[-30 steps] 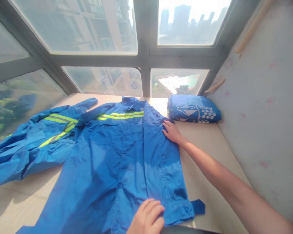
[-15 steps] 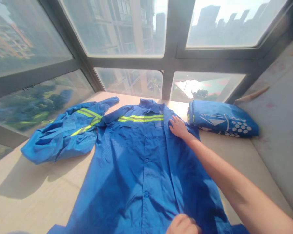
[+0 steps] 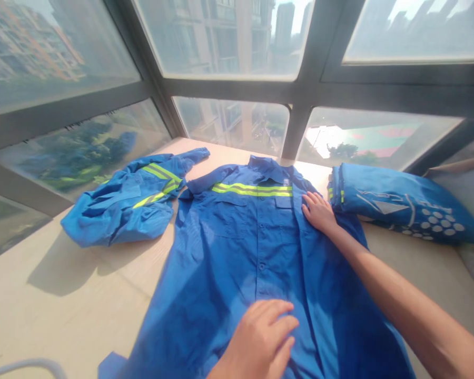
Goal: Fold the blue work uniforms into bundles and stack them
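A blue work shirt (image 3: 237, 263) with a yellow-green reflective stripe (image 3: 253, 189) lies spread out, front side up, its collar toward the window. My right hand (image 3: 319, 211) rests flat on the shirt near the shoulder at the right, fingers stretched out. Lower down, my left hand (image 3: 260, 337) is over the middle of the shirt front, its fingers apart and bent a little, holding nothing. Whether it touches the cloth I cannot tell.
At the left a crumpled blue garment (image 3: 122, 205) with reflective stripes lies on the pale surface (image 3: 102, 295). Folded blue clothes with white print (image 3: 395, 197) are at the right. Window frames (image 3: 229, 89) stand behind. A grey curved thing (image 3: 35, 362) shows at the lower left.
My left hand has come up and leftward over the shirt front, its fingers opening. My right hand stays by the shoulder. The view has turned left.
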`<state>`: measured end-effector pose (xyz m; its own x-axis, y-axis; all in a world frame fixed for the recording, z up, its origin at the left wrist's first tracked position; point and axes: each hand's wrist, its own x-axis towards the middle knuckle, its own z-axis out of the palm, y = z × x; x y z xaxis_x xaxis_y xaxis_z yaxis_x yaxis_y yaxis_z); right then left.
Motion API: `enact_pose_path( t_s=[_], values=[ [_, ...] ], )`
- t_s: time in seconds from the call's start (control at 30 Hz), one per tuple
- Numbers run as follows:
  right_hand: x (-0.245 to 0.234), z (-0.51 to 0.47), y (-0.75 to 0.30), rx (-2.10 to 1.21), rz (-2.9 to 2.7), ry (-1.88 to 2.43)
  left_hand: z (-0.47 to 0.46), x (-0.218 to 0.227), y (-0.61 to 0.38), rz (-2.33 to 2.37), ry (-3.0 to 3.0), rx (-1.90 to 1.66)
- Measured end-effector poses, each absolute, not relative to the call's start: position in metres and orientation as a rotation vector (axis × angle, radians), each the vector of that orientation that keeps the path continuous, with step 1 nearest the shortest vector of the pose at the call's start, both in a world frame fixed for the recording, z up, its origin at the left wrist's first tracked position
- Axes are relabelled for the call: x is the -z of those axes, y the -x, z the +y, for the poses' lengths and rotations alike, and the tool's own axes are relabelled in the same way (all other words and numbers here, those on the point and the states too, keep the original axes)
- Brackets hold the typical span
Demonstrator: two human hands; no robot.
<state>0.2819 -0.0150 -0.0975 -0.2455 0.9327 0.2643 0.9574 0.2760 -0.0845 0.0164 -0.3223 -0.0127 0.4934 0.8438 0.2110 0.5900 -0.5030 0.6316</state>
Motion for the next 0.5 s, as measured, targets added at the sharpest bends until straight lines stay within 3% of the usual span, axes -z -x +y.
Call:
enact_pose_path(
  t_s=[0.27,0.5],
  values=[
    [0.106,-0.015,-0.295,0.144,-2.273,1.640,-0.186,0.014,0.203,2.435,-1.344,-0.892],
    [0.113,-0.012,-0.292,0.122,-2.237,1.613,-0.075,0.018,0.228,2.256,-1.080,-1.063]
  ],
)
